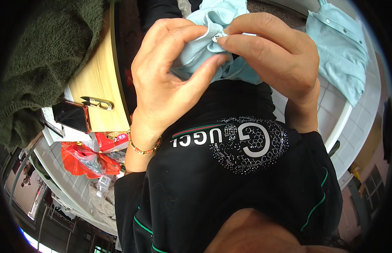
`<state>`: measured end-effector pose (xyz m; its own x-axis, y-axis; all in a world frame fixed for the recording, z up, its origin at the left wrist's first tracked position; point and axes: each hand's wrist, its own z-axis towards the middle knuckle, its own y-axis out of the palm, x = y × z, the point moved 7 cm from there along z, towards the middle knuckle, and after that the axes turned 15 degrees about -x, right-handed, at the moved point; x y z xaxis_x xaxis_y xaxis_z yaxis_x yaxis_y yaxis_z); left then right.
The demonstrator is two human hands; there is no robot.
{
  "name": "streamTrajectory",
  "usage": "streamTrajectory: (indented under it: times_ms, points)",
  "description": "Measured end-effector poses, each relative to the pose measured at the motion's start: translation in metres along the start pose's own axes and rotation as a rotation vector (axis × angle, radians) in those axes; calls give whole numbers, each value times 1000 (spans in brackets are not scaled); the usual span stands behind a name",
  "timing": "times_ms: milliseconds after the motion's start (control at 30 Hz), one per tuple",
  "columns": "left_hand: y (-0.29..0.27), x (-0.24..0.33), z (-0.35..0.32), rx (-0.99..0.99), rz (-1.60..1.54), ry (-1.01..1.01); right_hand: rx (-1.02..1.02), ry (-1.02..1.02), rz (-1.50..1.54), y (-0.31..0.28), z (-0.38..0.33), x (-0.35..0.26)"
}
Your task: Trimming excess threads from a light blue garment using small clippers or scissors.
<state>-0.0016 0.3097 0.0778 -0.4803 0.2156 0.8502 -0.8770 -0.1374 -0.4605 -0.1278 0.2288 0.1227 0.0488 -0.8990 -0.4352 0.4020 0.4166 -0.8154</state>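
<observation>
Light blue fabric of a garment (196, 57) is bunched up in front of my chest. My left hand (164, 74), wearing a bracelet (141, 151) at the wrist, grips a fold of it between curled fingers and thumb. On that fold sits a small white button (216, 38) with holes. The thumb and forefinger of my right hand (280, 52) are pinched together at the button's right edge. Whether a needle or thread is between those fingertips cannot be made out.
Another light blue buttoned garment (337, 50) hangs over the white table edge at the right. On the left are a wooden board (94, 76), thread snips (97, 103), a dark phone (71, 117), red plastic packaging (84, 160), a clear bottle (104, 185) and a dark green knit (44, 55).
</observation>
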Motion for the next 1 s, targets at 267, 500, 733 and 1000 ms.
streamTrajectory:
  times_ms: [267,500,733,1000]
  points:
    - [-3,2,2,34,102,13,-174,257,71,-17,7,4]
    - [-8,-2,-4,87,166,103,537,-557,-21,-3,-7,2]
    - [-7,-2,-3,118,89,63,-89,265,401,0,15,17]
    - [-4,-10,-6,135,-13,53,-48,186,442,7,6,28]
